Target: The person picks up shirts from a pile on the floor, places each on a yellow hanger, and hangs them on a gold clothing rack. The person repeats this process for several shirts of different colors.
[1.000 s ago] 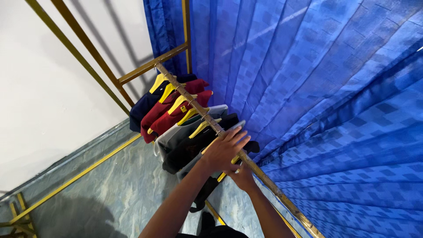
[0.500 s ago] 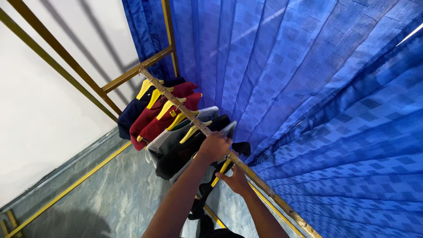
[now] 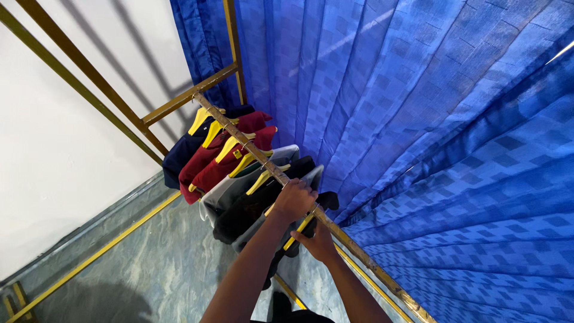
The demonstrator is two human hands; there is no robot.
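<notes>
A worn brass-coloured clothes rail [image 3: 239, 141] runs from the upper left to the lower right. Several shirts hang from it on yellow hangers: a navy one [image 3: 179, 157], two dark red ones [image 3: 209, 167], a grey one [image 3: 224, 194] and a black one [image 3: 245, 212]. My left hand [image 3: 293, 200] is closed over the rail, at the hook of the nearest hanger. My right hand [image 3: 318, 242] is just below the rail and grips a yellow hanger [image 3: 301, 230] that carries a dark garment [image 3: 281, 257].
A blue patterned curtain [image 3: 418, 119] hangs close behind the rail and fills the right side. A gold metal frame [image 3: 179, 101] stands against the white wall [image 3: 60, 149] at left. Marbled grey floor [image 3: 149, 269] with a yellow bar lies below.
The view has shifted a little, so the rail and shirts sit further left. My left hand has slid up the rail and closed over it. My right hand stays on the yellow hanger below.
</notes>
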